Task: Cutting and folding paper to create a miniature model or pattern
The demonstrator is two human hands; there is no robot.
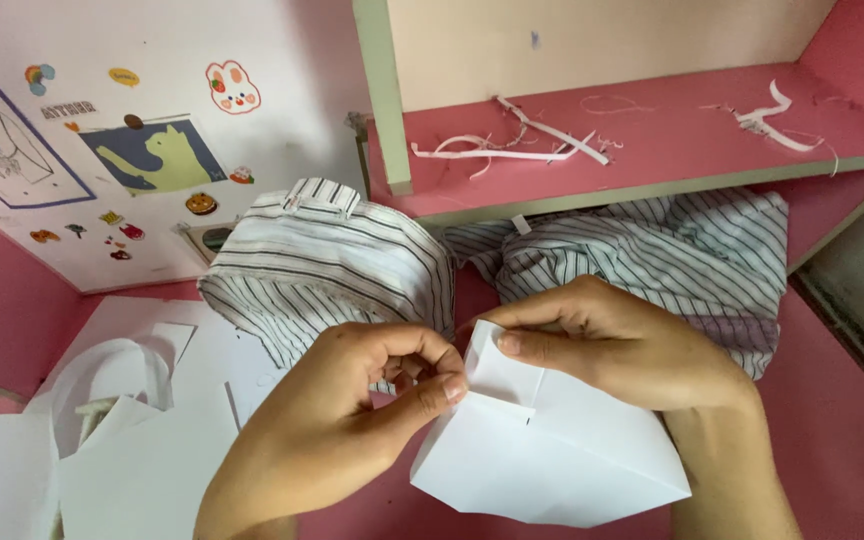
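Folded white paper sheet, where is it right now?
Head view, lower centre: the folded white paper sheet is pinched between left hand and right hand, just in front of the striped grey-white cloth.

Pink table (832,440): flat surface, bare at the right; striped cloth (332,270) bunched at the middle, a second heap of striped cloth (692,260) just beside it to the right, partly under the shelf edge; loose white paper sheets (142,450) overlapping at the left, one curled strip (112,370) among them. Pink shelf (672,140) above the table: thin white paper trimmings (512,145) at its left; further white trimmings (777,118) at its right, well apart.
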